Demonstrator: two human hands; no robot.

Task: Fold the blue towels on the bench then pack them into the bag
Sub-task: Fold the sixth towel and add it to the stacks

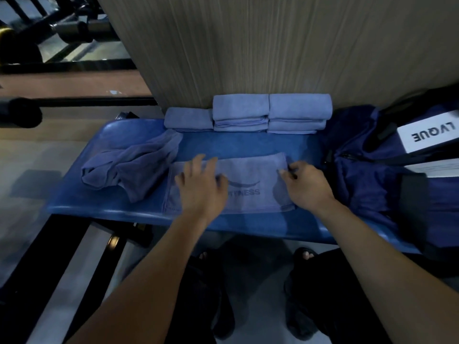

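Note:
A blue towel with a dark logo lies half-folded flat on the blue bench, near its front edge. My left hand rests on the towel's left part with fingers spread and nearly straight. My right hand pinches the towel's far right corner. A crumpled blue towel lies to the left. Folded blue towels sit along the back in three stacks. The dark blue bag lies at the right end of the bench.
A wood-grain wall panel rises right behind the bench. A white label sits on the bag. Black gym equipment frames stand at the left and back left. My feet in dark sandals are under the bench's front edge.

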